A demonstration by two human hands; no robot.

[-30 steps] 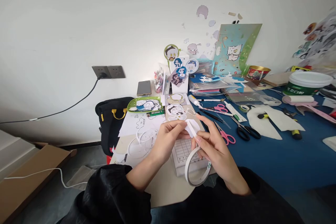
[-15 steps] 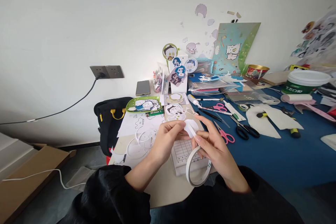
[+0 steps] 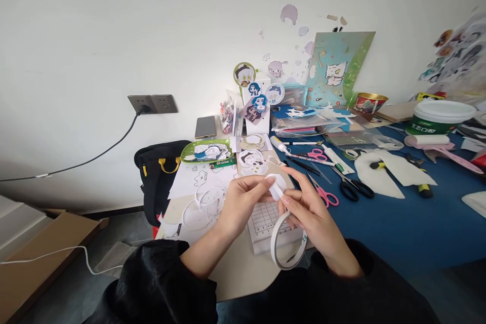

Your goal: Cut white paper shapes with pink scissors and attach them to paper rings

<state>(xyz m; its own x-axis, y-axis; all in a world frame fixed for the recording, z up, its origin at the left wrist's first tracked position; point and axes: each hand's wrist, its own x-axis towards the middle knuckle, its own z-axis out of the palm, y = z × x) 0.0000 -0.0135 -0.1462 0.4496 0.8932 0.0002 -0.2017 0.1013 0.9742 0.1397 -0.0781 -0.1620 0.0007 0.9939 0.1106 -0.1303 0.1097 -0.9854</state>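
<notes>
Between thumb and fingers, my left hand (image 3: pixel 243 205) pinches a small white paper cutout (image 3: pixel 279 182). My right hand (image 3: pixel 309 207) holds the strip of a white tape roll (image 3: pixel 279 248) near its thumb, and the strip runs onto the cutout. The roll's ring hangs below my right fingers. Under both hands lies a white gridded block (image 3: pixel 262 220). Loose white tape rings or strips (image 3: pixel 203 207) rest left of my left hand. Round printed cutouts (image 3: pixel 252 162) lie just beyond the hands.
Pink scissors (image 3: pixel 328 196), black scissors (image 3: pixel 355 188) and a glue bottle (image 3: pixel 279 144) lie to the right. A green tray (image 3: pixel 186 152) of cutouts and a phone (image 3: pixel 205 127) are at the back left. A white-lidded tub (image 3: pixel 429 122) stands far right.
My left thumb has shifted slightly right onto the cutout. The tape ring has swung a little to the right. The view has moved slightly.
</notes>
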